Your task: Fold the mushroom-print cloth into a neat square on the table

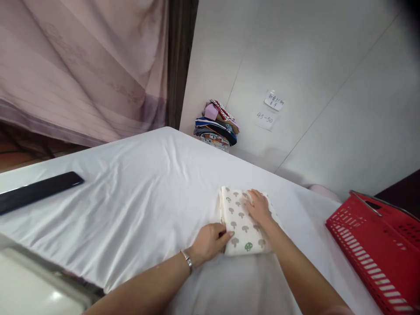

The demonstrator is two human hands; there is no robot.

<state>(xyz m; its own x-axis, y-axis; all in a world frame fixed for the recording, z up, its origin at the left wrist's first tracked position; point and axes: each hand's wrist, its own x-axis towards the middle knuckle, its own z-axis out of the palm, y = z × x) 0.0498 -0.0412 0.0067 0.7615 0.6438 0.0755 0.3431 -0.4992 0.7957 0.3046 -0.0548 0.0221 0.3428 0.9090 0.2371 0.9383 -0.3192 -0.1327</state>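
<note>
A folded cream cloth (236, 218) printed with small mushrooms lies on the white sheet (138, 192) covering the table. My right hand (257, 205) rests flat on top of the cloth, fingers stretched out. My left hand (210, 242) pinches the cloth's near left edge between thumb and fingers. A silver bracelet sits on my left wrist.
A red plastic basket (377, 245) stands at the right edge. A long black flat object (36, 190) lies at the far left. A pile of folded colourful clothes (216, 124) sits against the white wall, under two paper notes (271, 109). Pink curtains hang at the back left.
</note>
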